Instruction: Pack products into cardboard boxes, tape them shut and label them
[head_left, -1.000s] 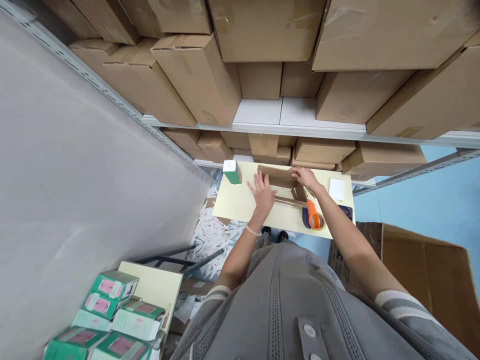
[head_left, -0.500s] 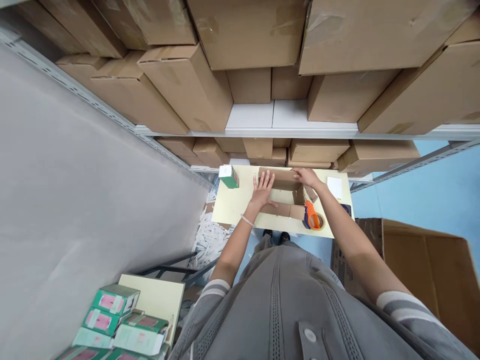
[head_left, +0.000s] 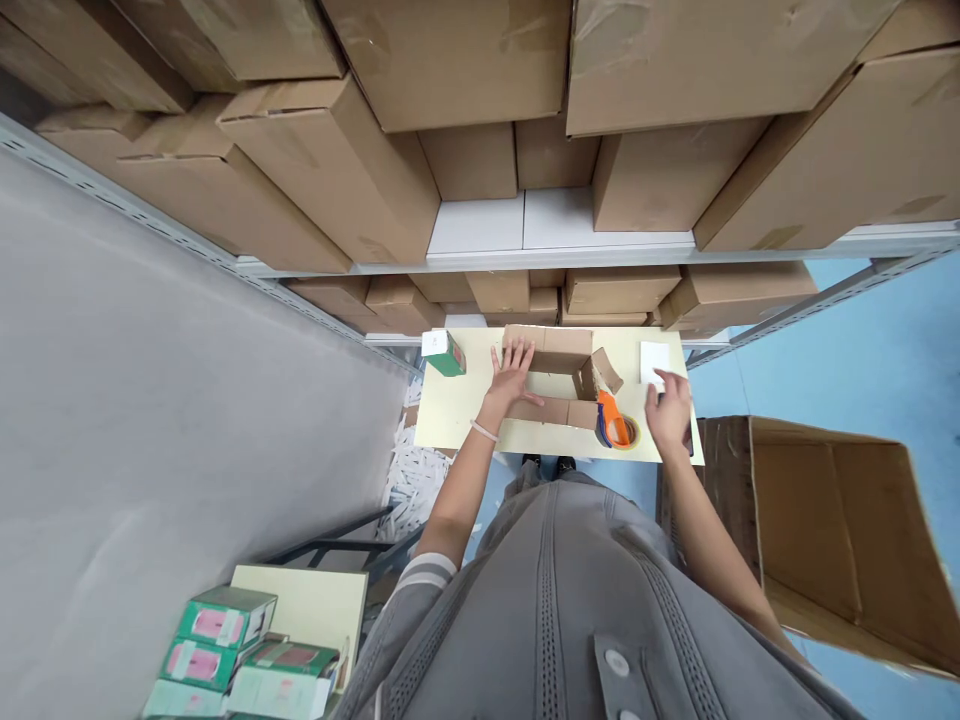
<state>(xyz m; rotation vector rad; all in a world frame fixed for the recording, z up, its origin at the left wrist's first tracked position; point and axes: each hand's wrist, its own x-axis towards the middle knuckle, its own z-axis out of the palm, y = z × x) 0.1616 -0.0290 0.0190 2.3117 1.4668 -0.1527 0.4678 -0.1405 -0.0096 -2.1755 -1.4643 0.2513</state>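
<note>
On the small cream table (head_left: 450, 425) lies a cardboard box (head_left: 551, 410), open at the top with flaps folded out. My left hand (head_left: 510, 378) has its fingers spread across the left end of this box. Off to the right, my right hand (head_left: 669, 412) is away from the box, thumb and index finger apart, nothing visible between them. It is beside a white paper pad (head_left: 654, 358) and partly covers a dark flat object at the table's edge. An orange tape dispenser (head_left: 613, 420) with a tape roll rests by the box's near right corner.
A small green-and-white box (head_left: 444, 353) stands on the table's left end. Shelves with cardboard cartons (head_left: 465, 85) rise behind. A large open carton (head_left: 825, 520) sits on the floor at right. Green boxes (head_left: 225, 620) are stacked lower left, near shredded paper (head_left: 416, 480).
My right hand has let go of the box's far right side and moved right and nearer, toward the white pad. My left hand stays on the box. The view has shifted slightly.
</note>
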